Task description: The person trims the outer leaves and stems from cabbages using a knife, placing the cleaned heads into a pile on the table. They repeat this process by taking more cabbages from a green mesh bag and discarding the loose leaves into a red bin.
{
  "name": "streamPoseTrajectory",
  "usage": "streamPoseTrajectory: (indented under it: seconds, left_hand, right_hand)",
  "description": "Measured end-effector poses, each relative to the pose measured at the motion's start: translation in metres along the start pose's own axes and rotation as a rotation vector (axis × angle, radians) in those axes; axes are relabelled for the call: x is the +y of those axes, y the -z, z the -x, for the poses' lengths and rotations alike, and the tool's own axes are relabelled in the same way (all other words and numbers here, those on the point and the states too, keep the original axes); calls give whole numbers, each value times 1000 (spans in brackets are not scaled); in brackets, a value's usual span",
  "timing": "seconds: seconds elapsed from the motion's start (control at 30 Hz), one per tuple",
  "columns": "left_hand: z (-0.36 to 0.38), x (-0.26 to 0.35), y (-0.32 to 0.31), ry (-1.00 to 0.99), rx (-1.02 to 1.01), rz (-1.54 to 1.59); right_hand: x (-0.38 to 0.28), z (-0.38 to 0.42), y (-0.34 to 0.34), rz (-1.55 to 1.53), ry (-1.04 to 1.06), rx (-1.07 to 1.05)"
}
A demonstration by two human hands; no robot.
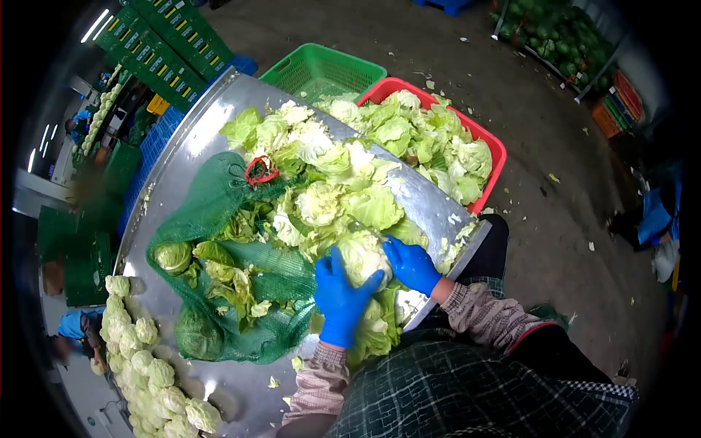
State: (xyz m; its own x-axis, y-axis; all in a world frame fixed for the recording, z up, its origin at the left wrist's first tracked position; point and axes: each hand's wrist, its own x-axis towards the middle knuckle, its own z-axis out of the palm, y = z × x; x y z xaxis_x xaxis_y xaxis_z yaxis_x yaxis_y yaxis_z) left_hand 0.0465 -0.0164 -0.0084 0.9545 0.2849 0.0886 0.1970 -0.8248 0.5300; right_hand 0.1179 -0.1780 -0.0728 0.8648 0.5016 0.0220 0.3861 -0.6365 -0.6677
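Both my hands wear blue gloves and touch a pale green cabbage [357, 257] at the front of the metal table [252, 91]. My left hand [342, 296] lies against its near left side, thumb and fingers spread. My right hand [410, 264] rests on its right side, with the fingertips partly hidden against the leaves. Loose cabbage leaves [374, 206] are heaped just beyond the cabbage. To the left lies a green net bag [208, 197] with a red tie [261, 171]; a cabbage [173, 257] and leaf scraps are in or on it.
A red crate [499, 157] full of leaves and a green crate [321, 66] stand beyond the table's far edge. Many trimmed cabbages [161, 372] line the left side. Stacked green crates [157, 58] stand at upper left. Another person [77, 325] is at far left.
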Motion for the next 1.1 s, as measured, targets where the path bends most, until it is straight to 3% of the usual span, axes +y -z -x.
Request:
streamPoseTrajectory:
  seconds: [0.07,0.1,0.17,0.2,0.23,0.27,0.3,0.37,0.4,0.5,0.53,0.57,0.6,0.67,0.7,0.77,0.8,0.9,0.93,1.03,1.07,1.1]
  left_hand:
    - [2,-3,0,21,12,74]
    - [6,-4,1,36,15,109]
    - [10,-9,8,56,-17,59]
    - [12,-9,13,42,-22,13]
    - [14,-8,18,29,-36,-35]
    - [13,-6,23,-2,-45,-101]
    - [3,-5,28,-163,-89,-127]
    - [-14,-11,44,-473,-185,-179]
    - [-17,-30,33,-451,-372,1]
    - [-19,-28,40,-357,-399,14]
    - [-18,-25,40,-273,-331,-8]
    - [-19,-23,39,-137,-295,-9]
    - [-19,-21,36,5,-256,-2]
    - [-20,-10,34,195,-195,-36]
    - [-18,-12,30,87,-189,-54]
    - [-17,-19,27,-148,-186,-101]
    - [-18,-21,29,-199,-185,-125]
    - [-23,-16,31,-48,-362,-121]
    - [-23,-20,29,-90,-330,-96]
    - [-12,-4,21,-77,-256,-116]
    - [-5,-3,19,-62,-212,-134]
    - [5,-5,16,-27,-176,-122]
  right_hand:
    - [13,-6,-4,-62,97,45]
    - [17,-19,-5,-180,-215,-86]
    - [30,-38,2,-349,-350,-50]
    - [13,-45,17,-334,-431,-185]
    - [16,-45,-3,-449,-231,30]
    - [10,-50,-5,-459,-186,61]
    - [-3,-63,2,-467,-136,94]
    - [-34,-99,33,-516,-262,-16]
    - [-28,-129,32,-460,-155,71]
    - [-28,-151,41,-173,56,211]
    - [-40,-131,52,-235,11,122]
    - [-65,-99,83,-233,-138,-157]
    - [-46,-71,56,-189,-36,-83]
    - [-36,-15,40,-323,-22,-249]
    - [-34,1,29,-385,-86,-286]
    - [-31,14,0,-384,-76,-23]
    - [-31,11,6,-385,-116,-102]
    - [-37,15,17,-346,22,-22]
    - [-38,17,17,-259,59,5]
    - [-36,4,22,-204,-132,-258]
    - [-20,-4,19,-352,-172,-297]
    - [-5,-17,14,-97,-58,-291]
